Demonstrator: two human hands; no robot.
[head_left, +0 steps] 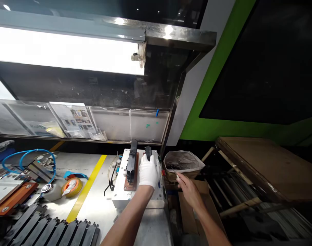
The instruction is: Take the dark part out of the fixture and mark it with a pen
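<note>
My left hand (148, 172), in a white glove, is closed over a black plastic part (148, 152) at the right side of a white metal fixture (120, 194). Only the far end of that part shows past my fingers. Beside it, a long black plastic part (131, 164) sits upright on the fixture's brown base plate (129, 187). My bare right hand (188, 188) is pinched around a slim tool with a thin tip (174, 171), perhaps a blade; its kind is unclear. This hand is over the near edge of a lined bin (184, 160).
Several black plastic parts (58, 232) lie in a row at the near left. An orange tape roll (71, 187), a white bottle (51, 192) and blue tubing (53, 164) are on the metal bench (94, 201). At right stand a cardboard box (209, 194) and a cardboard-topped rack (269, 167).
</note>
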